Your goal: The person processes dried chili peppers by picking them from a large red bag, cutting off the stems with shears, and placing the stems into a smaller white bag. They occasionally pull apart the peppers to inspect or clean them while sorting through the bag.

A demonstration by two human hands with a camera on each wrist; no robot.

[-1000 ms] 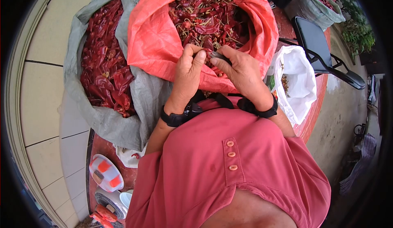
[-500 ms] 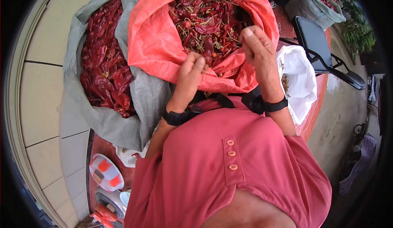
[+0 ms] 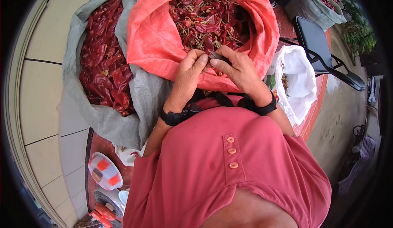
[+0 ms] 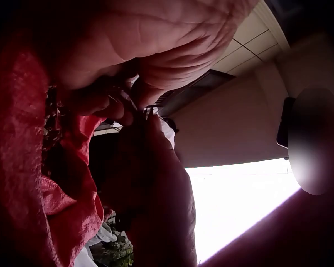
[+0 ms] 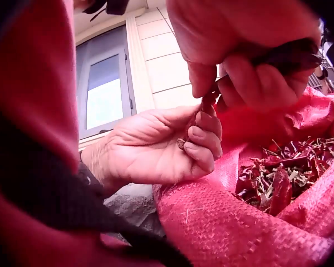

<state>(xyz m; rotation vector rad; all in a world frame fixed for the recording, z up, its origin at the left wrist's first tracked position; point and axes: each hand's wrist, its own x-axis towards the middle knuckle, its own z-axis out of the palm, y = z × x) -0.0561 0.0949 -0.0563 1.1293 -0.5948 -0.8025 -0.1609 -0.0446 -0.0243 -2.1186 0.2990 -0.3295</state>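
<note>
My left hand (image 3: 190,69) pinches a dried red chili pepper (image 5: 192,127) over the near rim of the red woven sack (image 3: 153,31). In the right wrist view the left fingers curl round the pepper, with a brown bit showing below them. My right hand (image 3: 240,68) grips a small dark-handled cutting tool (image 5: 286,57), its narrow end at the top of the pepper. The right thumb sits close by that end, and the fingertips of both hands nearly meet. Inside the sack lie many dried chilies (image 3: 206,21) mixed with pale stems.
A grey-green sack (image 3: 137,101) full of red chilies (image 3: 104,60) leans at the left. To the right stand a white bag (image 3: 301,80) with some small bits inside and a black folding chair (image 3: 313,42). A patterned basin (image 3: 105,170) lies at the lower left.
Half a second ago my right hand was raised apart, to the right over the sack. Now it has come back to the left hand, much as they stood one second ago.
</note>
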